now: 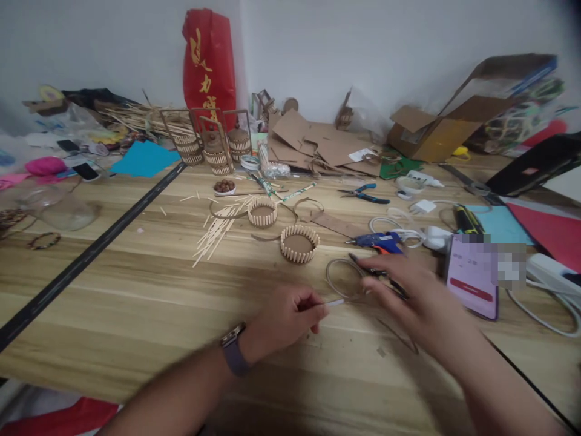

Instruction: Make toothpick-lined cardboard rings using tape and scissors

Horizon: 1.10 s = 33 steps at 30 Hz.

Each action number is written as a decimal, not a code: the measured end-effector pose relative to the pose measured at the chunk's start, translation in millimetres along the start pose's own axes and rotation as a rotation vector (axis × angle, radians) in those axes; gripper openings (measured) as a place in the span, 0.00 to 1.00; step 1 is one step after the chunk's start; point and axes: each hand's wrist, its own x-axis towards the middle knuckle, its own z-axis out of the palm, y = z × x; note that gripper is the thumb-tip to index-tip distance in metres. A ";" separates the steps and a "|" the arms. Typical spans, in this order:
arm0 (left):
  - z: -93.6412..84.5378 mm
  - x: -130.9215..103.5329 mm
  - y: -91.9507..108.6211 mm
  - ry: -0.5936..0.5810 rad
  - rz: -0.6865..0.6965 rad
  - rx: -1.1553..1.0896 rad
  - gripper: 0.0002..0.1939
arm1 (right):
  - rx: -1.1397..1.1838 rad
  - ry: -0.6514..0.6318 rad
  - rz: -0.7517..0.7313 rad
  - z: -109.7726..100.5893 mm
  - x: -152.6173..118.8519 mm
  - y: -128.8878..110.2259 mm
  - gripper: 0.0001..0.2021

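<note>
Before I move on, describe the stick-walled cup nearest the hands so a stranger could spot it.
On the wooden table, look just beyond the left hand. The stick-walled cup sits there, looking wider than the similar cup behind it to its left.

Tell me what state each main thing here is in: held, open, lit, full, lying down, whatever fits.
Left hand: pinching a thin strip
Right hand: blurred, grip unclear
Phone: screen lit
Box: flaps open
Pliers: lying, handles apart
Glue gun: lying down
Bowl: filled with brown bits
Red bag: upright
Nearest stick ring: open-topped
</note>
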 end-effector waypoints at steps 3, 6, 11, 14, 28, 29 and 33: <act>-4.3 2.2 -1.5 -0.007 -0.013 0.001 0.13 | 0.034 -0.294 -0.142 35.1 6.0 -31.8 0.16; -9.0 4.9 -1.7 0.007 -0.017 -0.024 0.12 | -0.107 -0.299 -0.108 53.5 5.5 -33.8 0.16; -10.9 5.4 2.3 0.002 0.004 -0.032 0.12 | -0.209 -0.132 -0.104 63.1 -3.0 -16.6 0.19; -9.9 3.2 5.9 0.035 0.032 0.083 0.12 | -0.107 -0.161 -0.095 65.1 -6.7 -15.3 0.17; -6.5 -1.9 7.9 0.133 0.073 0.232 0.07 | 0.192 -0.202 -0.049 58.6 -5.1 -38.0 0.12; -6.3 -2.4 7.7 0.127 0.072 0.213 0.07 | 0.217 -0.202 -0.038 58.2 -4.9 -38.4 0.12; -6.4 -1.9 5.0 0.034 0.031 -0.011 0.07 | 0.350 -0.251 0.030 53.8 -3.6 -36.0 0.13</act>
